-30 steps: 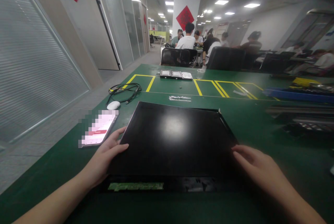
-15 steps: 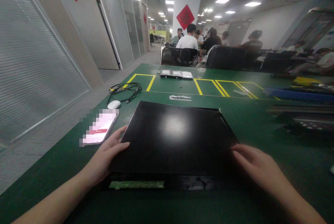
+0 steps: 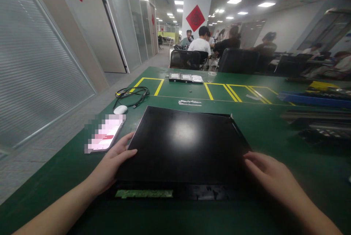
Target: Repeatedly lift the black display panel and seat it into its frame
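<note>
A flat black metal case [image 3: 208,192] lies on the green table in front of me, with a wide black lid [image 3: 175,154] over it. The lid sits slightly askew, so a rim of the case shows at the back right. At the front edge a green strip [image 3: 144,193], like a circuit board, is visible. My left hand [image 3: 116,158] grips the lid's left edge, thumb on top and fingers down the side. On the right edge, my right hand [image 3: 267,167] closes with thumb and fingertips; its finger undersides are hidden.
To the left lie a phone [image 3: 106,136], a white mouse [image 3: 120,109] and a coiled black cable [image 3: 131,96]. Several hard drives [image 3: 185,78] and a clear cup [image 3: 211,76] stand at the back. A blue tray [image 3: 309,98] and dark metal parts [image 3: 315,118] are at right. People sit beyond.
My hands and the lid stay almost in place. In the background, seated people have shifted a little, one in dark clothes to the right.
</note>
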### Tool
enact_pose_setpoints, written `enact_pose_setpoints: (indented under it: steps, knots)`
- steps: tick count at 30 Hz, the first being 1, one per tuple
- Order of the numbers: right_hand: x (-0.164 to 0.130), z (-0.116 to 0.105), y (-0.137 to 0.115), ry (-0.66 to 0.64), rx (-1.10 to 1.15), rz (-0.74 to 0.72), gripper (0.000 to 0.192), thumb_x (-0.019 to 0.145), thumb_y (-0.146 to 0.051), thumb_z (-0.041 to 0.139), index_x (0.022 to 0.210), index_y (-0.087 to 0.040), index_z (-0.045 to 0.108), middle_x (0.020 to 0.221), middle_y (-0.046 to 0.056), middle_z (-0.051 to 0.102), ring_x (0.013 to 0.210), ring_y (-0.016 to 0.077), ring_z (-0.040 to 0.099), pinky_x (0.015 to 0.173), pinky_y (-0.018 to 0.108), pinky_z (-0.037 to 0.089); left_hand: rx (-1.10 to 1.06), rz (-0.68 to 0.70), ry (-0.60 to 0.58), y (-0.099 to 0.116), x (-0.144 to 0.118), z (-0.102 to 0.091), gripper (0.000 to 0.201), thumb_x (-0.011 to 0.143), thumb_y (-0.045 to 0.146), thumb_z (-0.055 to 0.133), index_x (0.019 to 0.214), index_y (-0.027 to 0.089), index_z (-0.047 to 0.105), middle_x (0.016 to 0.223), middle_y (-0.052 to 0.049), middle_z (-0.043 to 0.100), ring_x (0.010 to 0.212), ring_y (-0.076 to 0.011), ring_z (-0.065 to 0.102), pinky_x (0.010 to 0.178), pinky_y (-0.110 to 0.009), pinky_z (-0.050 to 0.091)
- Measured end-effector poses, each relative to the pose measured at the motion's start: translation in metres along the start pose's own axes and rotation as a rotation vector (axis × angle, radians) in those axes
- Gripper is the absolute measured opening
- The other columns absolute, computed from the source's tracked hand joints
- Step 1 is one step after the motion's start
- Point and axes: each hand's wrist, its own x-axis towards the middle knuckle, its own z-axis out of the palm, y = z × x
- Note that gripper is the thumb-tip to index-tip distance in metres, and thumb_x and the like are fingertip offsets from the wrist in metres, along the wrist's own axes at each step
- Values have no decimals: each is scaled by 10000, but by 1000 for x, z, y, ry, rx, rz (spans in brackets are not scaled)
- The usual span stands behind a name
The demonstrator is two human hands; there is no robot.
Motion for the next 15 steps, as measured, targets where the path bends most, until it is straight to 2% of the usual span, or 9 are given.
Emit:
enact_pose_setpoints:
  steps: [6, 15]
  knots:
    - [1, 1, 2, 9, -10, -15, 458, 779, -581, 481, 945, -258, 760, 1028, 72, 774, 942, 300, 697, 823, 455, 535, -4, 7, 21, 0, 1, 1, 747, 745, 207, 808, 1421, 251, 491, 1234, -104, 759, 1075, -349, 726, 844, -379, 623]
    - [1, 1, 2, 15, -15, -40, 457, 783, -572, 482, 941, -250, 764, 1034, 79, 779, 949, 305, 699, 829, 457, 538, -11, -6, 24, -1, 0, -1, 812, 704, 232, 846, 1435, 243, 494, 1169, -109, 786, 1024, -352, 747, 799, -370, 636]
